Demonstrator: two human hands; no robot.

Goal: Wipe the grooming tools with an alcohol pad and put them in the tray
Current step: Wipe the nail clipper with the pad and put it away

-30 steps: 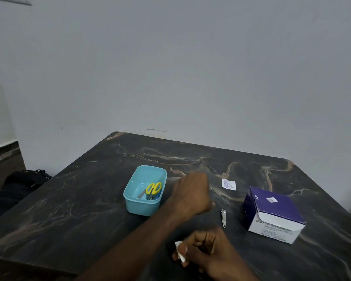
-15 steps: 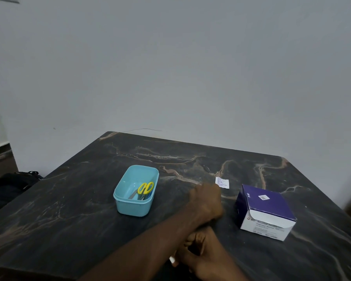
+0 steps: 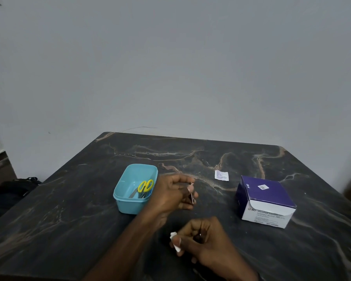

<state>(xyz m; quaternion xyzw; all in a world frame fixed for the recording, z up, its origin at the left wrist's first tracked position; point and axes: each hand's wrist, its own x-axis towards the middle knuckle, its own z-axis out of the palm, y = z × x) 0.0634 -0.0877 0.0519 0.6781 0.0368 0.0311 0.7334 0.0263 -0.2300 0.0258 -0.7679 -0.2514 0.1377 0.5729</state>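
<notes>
My left hand (image 3: pixel 171 194) pinches a small metal nail clipper (image 3: pixel 192 194) and holds it upright just above the dark marble table (image 3: pixel 69 230). To its left stands the light blue tray (image 3: pixel 122 205), which holds yellow-handled scissors (image 3: pixel 145 185) and another metal tool. Nearer to me, my right hand (image 3: pixel 207 242) grips a folded white alcohol pad (image 3: pixel 175 241) between thumb and fingers, a little below the clipper and apart from it.
A purple and white alcohol swab box (image 3: pixel 265 201) stands at the right of the table. A torn white pad wrapper (image 3: pixel 221 175) lies behind it toward the middle. A black bag (image 3: pixel 14 188) sits on the floor at the left.
My left hand reached right to the nail clipper lying on the table, picked it up and drew it back toward the tray. My right hand kept holding the pad.
</notes>
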